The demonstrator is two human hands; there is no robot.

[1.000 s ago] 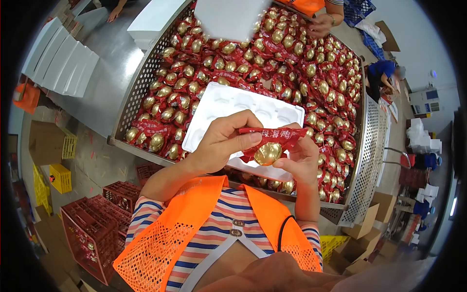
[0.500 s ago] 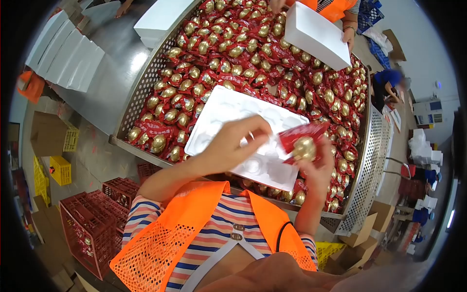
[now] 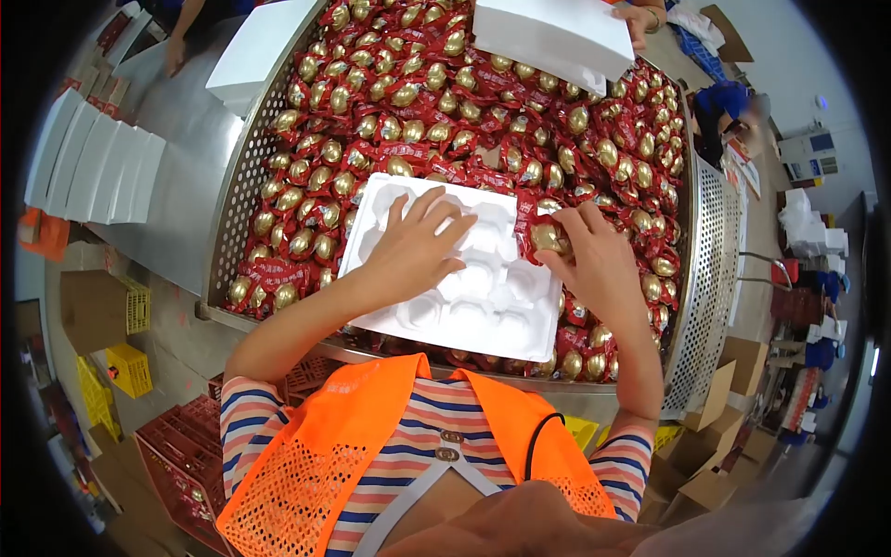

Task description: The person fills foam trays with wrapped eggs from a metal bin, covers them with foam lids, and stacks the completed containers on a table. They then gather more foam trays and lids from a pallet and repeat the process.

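A white foam tray (image 3: 436, 320) with rounded hollows rests on a heap of gold-wrapped eggs in red packets (image 3: 408, 93). Over the tray's left half, my left hand (image 3: 418, 249) lies with spread fingers and nothing in its grasp. My right hand (image 3: 599, 265) pinches a gold egg in a red wrapper (image 3: 549, 239) at the tray's upper right corner. Part of that wrapper overlaps the tray's edge. Fingers and wrist hide some of the hollows on the left.
A perforated metal bin (image 3: 691, 297) surrounds the heap. Across it, a co-worker's hand (image 3: 640, 20) holds a white foam box (image 3: 557, 39). White foam boxes (image 3: 93, 167) are stacked at left on a metal table (image 3: 181, 186). Red crates (image 3: 181, 455) stand below left, cardboard boxes (image 3: 719, 436) below right.
My left hand has moved left and spread over the tray. My right hand has brought the wrapped egg up to the tray's upper right corner. The co-worker's foam box has shifted left and farther away.
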